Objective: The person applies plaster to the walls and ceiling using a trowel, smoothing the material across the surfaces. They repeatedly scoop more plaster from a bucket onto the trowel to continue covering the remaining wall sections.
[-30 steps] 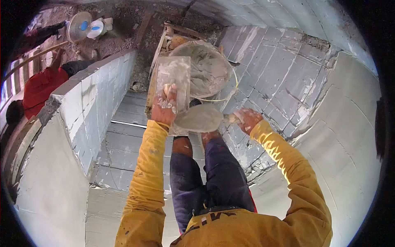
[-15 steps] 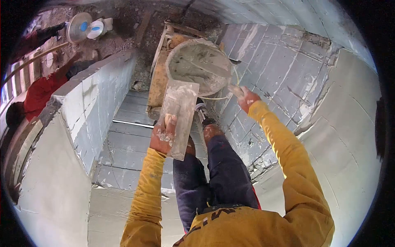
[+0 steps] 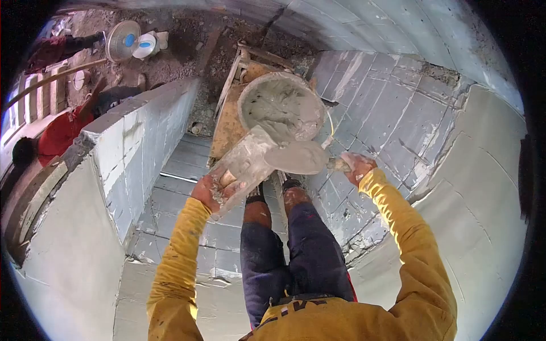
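Note:
My left hand (image 3: 209,192) is closed around the handle of a rectangular plastering float (image 3: 236,170), its long plate tilted toward the bucket. My right hand (image 3: 358,167) grips a trowel (image 3: 298,158) by its handle; the rounded blade is coated in wet grey plaster. That blade overlaps the far end of the float, where a lump of plaster (image 3: 263,139) lies. Just beyond both tools is a round bucket (image 3: 243,108) of wet plaster (image 3: 287,105).
The bucket stands on a wooden platform (image 3: 224,136). Block walls rise at left (image 3: 142,136) and right (image 3: 375,113), partly plastered. A fan (image 3: 122,41) is at the upper left, where a person in a red shirt (image 3: 60,133) is beyond the low wall.
The trowel has come out of the bucket loaded with plaster and moved left onto the float. The float has tilted, its far end now at the bucket's near rim with plaster on it.

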A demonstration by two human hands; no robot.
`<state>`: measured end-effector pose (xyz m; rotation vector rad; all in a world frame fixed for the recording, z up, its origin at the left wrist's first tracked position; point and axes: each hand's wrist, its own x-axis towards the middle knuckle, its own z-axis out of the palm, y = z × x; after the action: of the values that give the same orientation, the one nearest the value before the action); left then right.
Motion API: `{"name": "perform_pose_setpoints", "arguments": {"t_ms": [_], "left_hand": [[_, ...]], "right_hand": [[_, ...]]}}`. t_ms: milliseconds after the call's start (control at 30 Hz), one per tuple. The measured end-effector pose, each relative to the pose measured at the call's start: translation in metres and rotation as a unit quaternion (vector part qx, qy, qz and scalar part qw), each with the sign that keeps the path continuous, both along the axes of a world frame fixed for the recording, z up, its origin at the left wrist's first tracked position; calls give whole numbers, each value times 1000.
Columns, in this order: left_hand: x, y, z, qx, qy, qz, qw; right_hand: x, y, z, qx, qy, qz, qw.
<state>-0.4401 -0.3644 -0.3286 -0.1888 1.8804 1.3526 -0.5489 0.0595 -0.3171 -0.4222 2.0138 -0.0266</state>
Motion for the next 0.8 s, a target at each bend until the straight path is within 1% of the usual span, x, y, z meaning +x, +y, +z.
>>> {"name": "perform_pose_setpoints", "arguments": {"t_ms": [33, 67, 100, 167, 200, 267, 300, 333, 367, 400, 433, 467, 500, 533, 567, 600, 633, 700, 767, 800], "left_hand": [[6, -8, -8, 4, 5, -45, 999], [30, -12, -33, 77, -101, 78, 989], [66, -13, -69, 148, -205, 199, 947], [70, -7, -75, 232, -321, 316, 862], [43, -4, -45, 250, -342, 318, 848], [40, -3, -44, 241, -295, 263, 886], [63, -12, -72, 212, -226, 204, 929], [66, -12, -71, 176, -170, 146, 959], [68, -12, -71, 135, -113, 90, 980], [49, -7, -41, 90, -72, 33, 993], [45, -9, -37, 79, -84, 56, 992], [42, -10, -33, 69, -96, 80, 990], [53, -12, -45, 97, -164, 179, 965], [53, -16, -49, 60, -147, 152, 976], [53, -19, -53, 22, -132, 124, 983], [41, -26, -50, -82, -27, -33, 996], [35, -27, -48, -139, 2, -100, 985], [25, -28, -44, -252, 62, -231, 938], [-16, -17, -12, -214, 67, -251, 942], [-19, -19, -13, -208, 78, -268, 938]], "right_hand": [[-5, 1, -4, 3, 0, 22, 1000], [-1, 7, -15, -35, 57, 37, 997], [-11, 0, -13, -30, 29, 35, 999], [-38, -28, -4, -17, -26, 33, 999], [-40, -32, -6, -19, -22, 31, 999], [-44, -33, -10, -25, -11, 32, 999], [-43, -31, -13, 2, -15, -10, 1000], [-39, -28, -18, 28, -20, -51, 998], [-33, -21, -22, 21, -11, -84, 996], [-28, -14, -26, 12, -1, -117, 993], [-27, 0, -24, -32, 23, -138, 990], [-24, 11, -25, -50, 32, -131, 990], [-25, 16, -21, -68, 42, -124, 989], [-31, 13, -4, -54, 38, -90, 994], [-33, 17, 1, -53, 36, -47, 997], [-35, 21, 6, -53, 35, -4, 998], [-37, 24, 11, -55, 35, 37, 997], [-35, 34, 10, -62, 14, 91, 994], [-36, 39, 3, -77, 17, 117, 990], [-40, 34, 4, -70, 12, 126, 989]]}}
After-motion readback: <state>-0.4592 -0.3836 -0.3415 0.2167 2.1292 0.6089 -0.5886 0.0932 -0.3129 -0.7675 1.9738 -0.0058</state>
